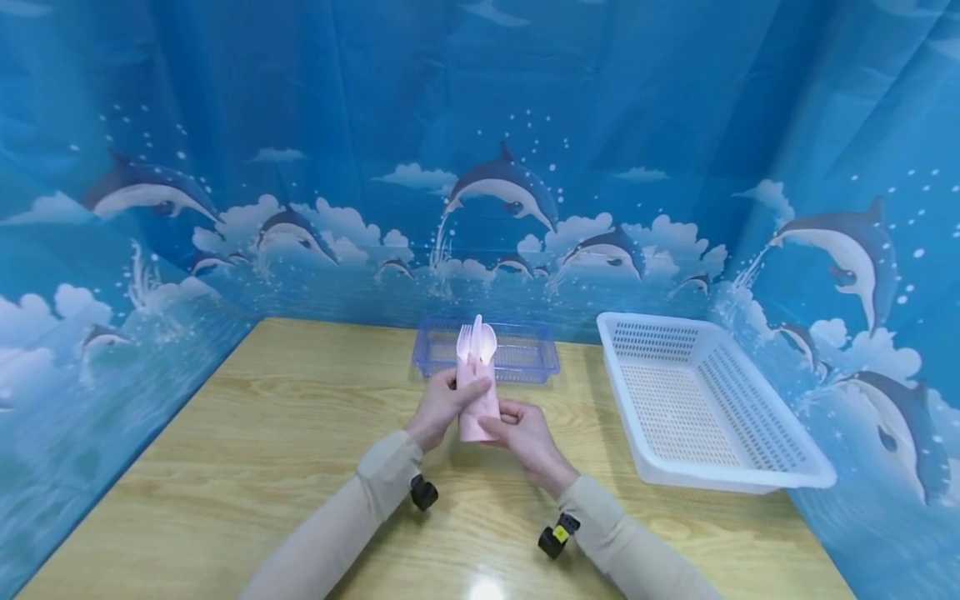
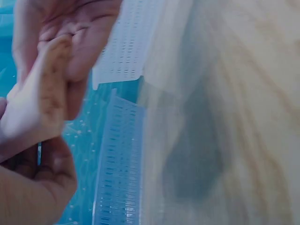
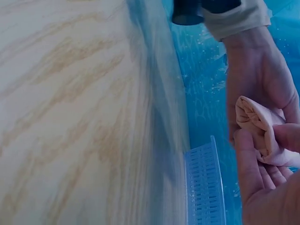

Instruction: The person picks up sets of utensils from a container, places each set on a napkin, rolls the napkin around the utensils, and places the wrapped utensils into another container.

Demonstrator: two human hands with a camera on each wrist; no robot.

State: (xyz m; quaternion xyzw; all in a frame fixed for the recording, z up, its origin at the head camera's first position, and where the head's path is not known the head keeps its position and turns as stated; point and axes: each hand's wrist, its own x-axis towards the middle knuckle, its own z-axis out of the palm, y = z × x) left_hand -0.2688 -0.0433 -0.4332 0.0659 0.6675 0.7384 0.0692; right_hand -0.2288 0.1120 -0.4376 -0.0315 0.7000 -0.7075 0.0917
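A pink cloth napkin (image 1: pixel 474 427) is rolled round a fork (image 1: pixel 463 343), a knife (image 1: pixel 477 335) and a spoon (image 1: pixel 488 342). All three are pale pink, and their heads stick out of the roll's far end. My left hand (image 1: pixel 437 410) grips the roll at its middle from the left, thumb across the front. Near the bottom end, my right hand (image 1: pixel 531 440) pinches the napkin between thumb and fingers. The folded bottom edge of the napkin (image 3: pixel 253 119) shows in the right wrist view. The roll is held up above the table.
A translucent blue-purple basket (image 1: pixel 519 382) stands behind the roll at the table's back edge. To the right is a larger white perforated basket (image 1: pixel 720 477). The wooden table (image 1: pixel 225 467) is bounded by a blue dolphin-print curtain (image 1: pixel 360 125).
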